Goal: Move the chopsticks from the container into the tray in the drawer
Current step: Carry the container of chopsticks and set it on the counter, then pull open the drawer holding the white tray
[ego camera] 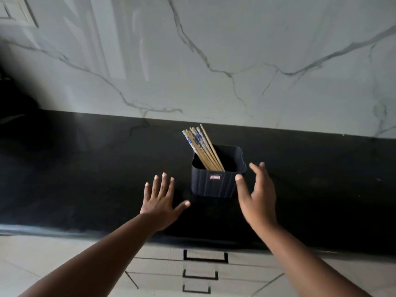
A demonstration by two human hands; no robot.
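White marble backsplash (214, 61) with grey veining fills the upper half of the view. Below it, black countertop (85, 168) runs the full width, glossy, front edge toward the camera. Under the front edge: pale drawer fronts (205, 269) stacked, each with a black rectangular handle, all closed. Tray not visible.

Dark blue square container (216, 181) stands upright on the countertop, roughly mid-width, closer to the back edge than the front. Ribbed walls, small red-and-white label on the near wall, open top.

Chopsticks (203, 151) are in the container, bundled, leaning toward its back-left corner; upper ends stick out above the rim. Mix of plain bamboo-coloured ones and some with blue-and-white patterned tops. Exact count can't be told.

Left hand (160, 200): palm down over the countertop, left of the container, fingers spread wide and straight, holding nothing. Thumb points toward the container's near-left base, clear of it. Can't tell if the palm touches the surface.

Right hand (257, 196): just right of the container, palm turned toward it, fingers loosely apart and slightly curled, nothing grasped. Thumb tip overlaps the container's near-right corner in view; actual contact can't be told.
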